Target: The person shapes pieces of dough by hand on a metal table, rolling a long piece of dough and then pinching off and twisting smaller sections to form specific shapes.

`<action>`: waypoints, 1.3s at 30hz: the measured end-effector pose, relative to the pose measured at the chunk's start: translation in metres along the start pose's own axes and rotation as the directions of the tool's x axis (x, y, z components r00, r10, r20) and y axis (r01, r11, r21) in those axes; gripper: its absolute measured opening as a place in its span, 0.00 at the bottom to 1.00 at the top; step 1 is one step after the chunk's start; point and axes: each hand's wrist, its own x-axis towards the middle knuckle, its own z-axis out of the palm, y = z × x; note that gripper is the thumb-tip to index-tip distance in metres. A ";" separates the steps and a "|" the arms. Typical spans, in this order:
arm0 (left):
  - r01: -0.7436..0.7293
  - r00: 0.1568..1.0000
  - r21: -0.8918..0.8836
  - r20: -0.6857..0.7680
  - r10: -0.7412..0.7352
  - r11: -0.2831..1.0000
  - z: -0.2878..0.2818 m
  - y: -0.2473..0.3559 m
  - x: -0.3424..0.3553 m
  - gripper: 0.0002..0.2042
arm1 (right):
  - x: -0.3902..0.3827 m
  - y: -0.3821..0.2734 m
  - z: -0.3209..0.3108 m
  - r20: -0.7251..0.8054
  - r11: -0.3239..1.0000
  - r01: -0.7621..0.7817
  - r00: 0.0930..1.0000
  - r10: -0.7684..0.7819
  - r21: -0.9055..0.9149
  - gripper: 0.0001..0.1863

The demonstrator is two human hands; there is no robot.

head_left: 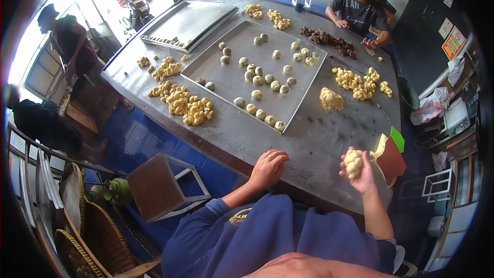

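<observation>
My right hand [366,177] is turned palm up and cups a clump of pale yellow dough balls [353,163] above the table's near right side. At the near table edge my left hand [268,169] rests with its fingers loosely extended and slightly bent, and no object shows in it. Beyond the hands lies a large shallow metal tray [303,116] with several round dough balls [251,108] scattered in it, some greyish and some yellow. A lump of yellow dough [331,100] sits right of the tray, beside a heap of small dough pieces [355,83].
More yellow dough piles [185,102] lie left of the tray. A second tray [190,20] and dark brown filling [329,41] are farther back. Near my right hand stands an opened red-and-green carton [388,159]. A co-worker [360,15] works across the table; a stool [159,185] stands at left.
</observation>
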 end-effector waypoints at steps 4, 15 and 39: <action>0.000 1.000 0.002 -0.009 0.000 1.000 -0.001 0.003 0.002 0.06 | 0.003 0.026 0.017 0.130 0.936 -0.328 0.930 0.343 -0.126 0.29; -0.015 0.999 0.005 -0.042 0.016 1.000 0.007 -0.009 -0.002 0.08 | 0.242 -0.084 0.232 0.420 0.822 0.274 0.906 -0.046 -0.500 0.29; 0.034 0.999 0.122 0.010 -0.035 0.992 0.007 -0.006 -0.003 0.07 | -0.110 -0.098 -0.066 -0.072 0.014 -0.084 0.733 -0.676 -0.996 0.19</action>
